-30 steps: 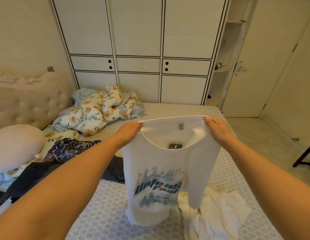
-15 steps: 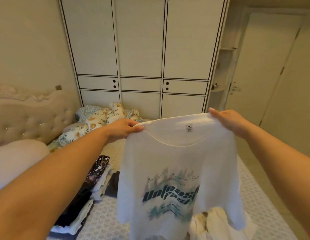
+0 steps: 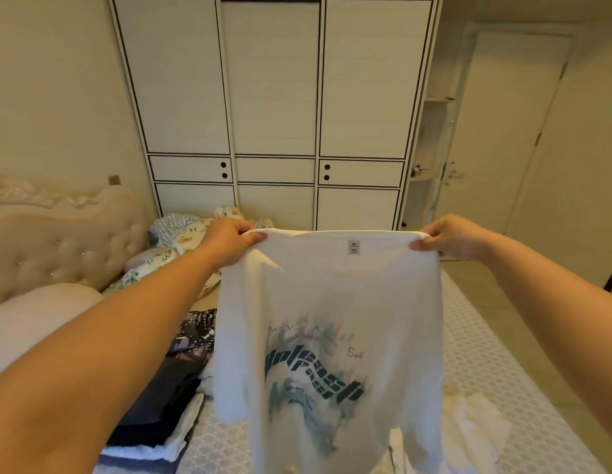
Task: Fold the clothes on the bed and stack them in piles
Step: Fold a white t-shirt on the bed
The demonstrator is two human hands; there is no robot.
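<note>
bed [image 3: 485, 354]: patterned cover | wardrobe [image 3: 273, 97] behind | left hand [image 3: 229, 244], right hand [image 3: 458, 237]: grip pinched closed on T-shirt [image 3: 328, 302]

A white printed T-shirt [image 3: 326, 336] hangs spread in mid-air above the bed [image 3: 503, 354], pinched at its shoulders by the left hand [image 3: 231, 242] and right hand [image 3: 456, 237], screening the middle of the mattress from view. To its right, the patterned mattress surface lies bare up to the edge, with only a crumpled white garment [image 3: 475, 425] near the shirt's hem. To its left, a pile of dark and patterned clothes [image 3: 174, 381] crowds the mattress, hemmed in by a pink pillow [image 3: 34, 319], the tufted headboard [image 3: 65, 241] and a bunched floral quilt [image 3: 184, 234]. Beyond, closed wardrobe doors [image 3: 273, 97] wall off the far side.
</note>
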